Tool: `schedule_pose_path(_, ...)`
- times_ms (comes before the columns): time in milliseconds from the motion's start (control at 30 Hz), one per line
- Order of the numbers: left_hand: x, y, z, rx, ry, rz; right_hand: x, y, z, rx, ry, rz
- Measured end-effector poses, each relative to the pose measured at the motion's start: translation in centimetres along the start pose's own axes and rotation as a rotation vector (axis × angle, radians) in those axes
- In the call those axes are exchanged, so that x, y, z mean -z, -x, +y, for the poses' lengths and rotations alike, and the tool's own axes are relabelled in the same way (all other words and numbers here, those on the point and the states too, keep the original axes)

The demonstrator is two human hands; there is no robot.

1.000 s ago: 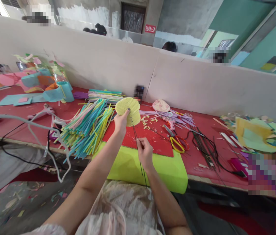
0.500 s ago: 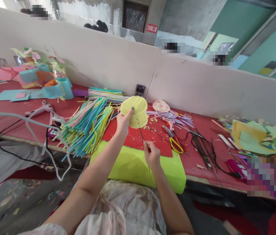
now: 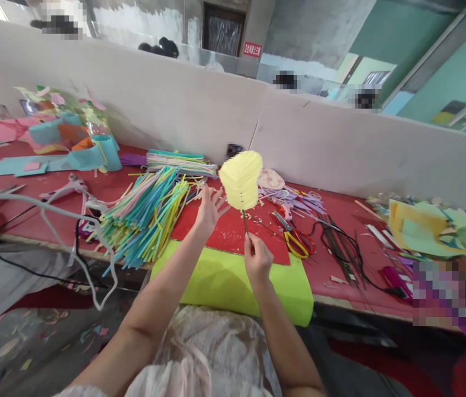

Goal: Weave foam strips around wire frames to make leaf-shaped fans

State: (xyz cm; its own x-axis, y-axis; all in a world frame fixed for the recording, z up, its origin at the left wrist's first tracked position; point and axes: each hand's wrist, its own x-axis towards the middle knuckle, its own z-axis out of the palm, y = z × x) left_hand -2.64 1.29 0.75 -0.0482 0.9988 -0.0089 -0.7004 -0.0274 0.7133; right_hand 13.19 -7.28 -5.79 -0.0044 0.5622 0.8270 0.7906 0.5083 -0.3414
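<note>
A pale yellow, ribbed leaf-like piece (image 3: 241,179) stands upright on a thin dark stem (image 3: 245,221). My right hand (image 3: 258,256) is closed round that stem low down, over the red board (image 3: 220,231). Just left of the yellow piece, my left hand (image 3: 209,212) has its fingers spread and holds nothing. Beside it on the left lies a big bundle of coloured strips (image 3: 150,209) in pink, teal and yellow. To the right of the board rest yellow-and-red-handled scissors (image 3: 294,242).
Bright green material (image 3: 241,286) hangs over the table's front edge. A white cable (image 3: 104,259) loops at the left near a pink glue gun (image 3: 68,187). Dark thin rods (image 3: 342,259) and a black cord lie right. A white partition (image 3: 319,138) stands behind. A co-worker's blurred arm is at far right.
My left hand has let go of the yellow piece and opened. The piece has shifted slightly right and up and turned on its stem, still held by my right hand.
</note>
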Motion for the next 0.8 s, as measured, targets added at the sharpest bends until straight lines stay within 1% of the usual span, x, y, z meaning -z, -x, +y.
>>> schedule_pose_path(67, 0.2, 1.0, -0.2, -0.026, 0.004, -0.075, 0.3, -0.1, 0.1, 0.097, 0.139, 0.003)
schedule_pose_path(133, 0.1, 1.8, -0.3, -0.067, 0.009, -0.184, 0.6, -0.1, 0.0, 0.147, 0.209, -0.062)
schedule_pose_path(167, 0.0, 2.0, -0.3, -0.081, 0.012, -0.222, 0.7, -0.2, -0.1, 0.153, 0.222, -0.101)
schedule_pose_path(200, -0.1, 2.1, -0.2, -0.093, 0.016, -0.236, 0.8, -0.2, -0.2, 0.148, 0.222, -0.14)
schedule_pose_path(267, 0.0, 1.9, -0.1, -0.117, 0.027, -0.184, 0.8, -0.3, -0.6, 0.099, 0.179, -0.209)
schedule_pose_path(333, 0.2, 1.4, 0.0, -0.142, 0.05, -0.107, 0.6, -0.5, -0.8, -0.009, 0.084, -0.252)
schedule_pose_path(367, 0.4, 1.2, 0.0, -0.148, 0.068, -0.089, 0.5, -0.6, -0.9, -0.079, 0.008, -0.268)
schedule_pose_path(433, 0.8, 0.9, -0.1, -0.15, 0.102, -0.095, 0.3, -0.7, -1.0, -0.236, -0.206, -0.331)
schedule_pose_path(500, 1.0, 0.8, -0.1, -0.149, 0.118, -0.121, 0.1, -0.8, -0.8, -0.38, -0.438, -0.436)
schedule_pose_path(567, 1.0, 0.7, -0.1, -0.141, 0.111, -0.132, 0.1, -0.8, -0.6, -0.464, -0.55, -0.514)
schedule_pose_path(633, 0.9, 0.6, 0.0, -0.133, 0.095, -0.097, 0.3, -0.8, -0.5, -0.484, -0.522, -0.507)
schedule_pose_path(733, 0.7, 0.2, -0.1, -0.159, 0.078, 0.052, 0.6, -0.8, -0.6, -0.452, -0.431, -0.475)
schedule_pose_path(800, 0.6, 0.0, -0.3, -0.182, 0.067, 0.119, 0.7, -0.8, -0.7, -0.432, -0.402, -0.481)
